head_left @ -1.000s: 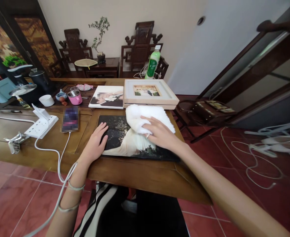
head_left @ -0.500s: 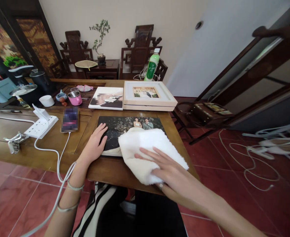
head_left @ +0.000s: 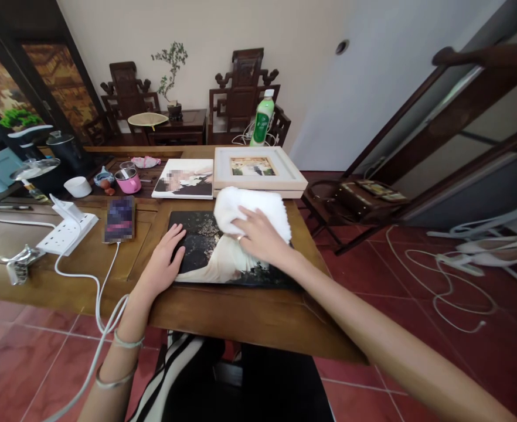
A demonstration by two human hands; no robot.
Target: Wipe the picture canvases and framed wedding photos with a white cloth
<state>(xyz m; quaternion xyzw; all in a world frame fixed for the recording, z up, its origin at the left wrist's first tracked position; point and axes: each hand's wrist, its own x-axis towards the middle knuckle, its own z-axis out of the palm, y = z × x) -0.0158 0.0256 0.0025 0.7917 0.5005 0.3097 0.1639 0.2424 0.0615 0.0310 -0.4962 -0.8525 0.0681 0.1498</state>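
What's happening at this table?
A person's bare right hand is on a fluffy white cloth, which covers the upper right of a dark rectangular photo panel on a brown wooden table. The left hand rests at the panel's left edge. Beyond the cloth lies a pale wooden picture frame.

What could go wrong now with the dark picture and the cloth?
The dark picture lies near the table's front edge, with the left hand only at its left side; a hard push on the cloth might shift it. The ring on the right hand could scratch it if it touches.
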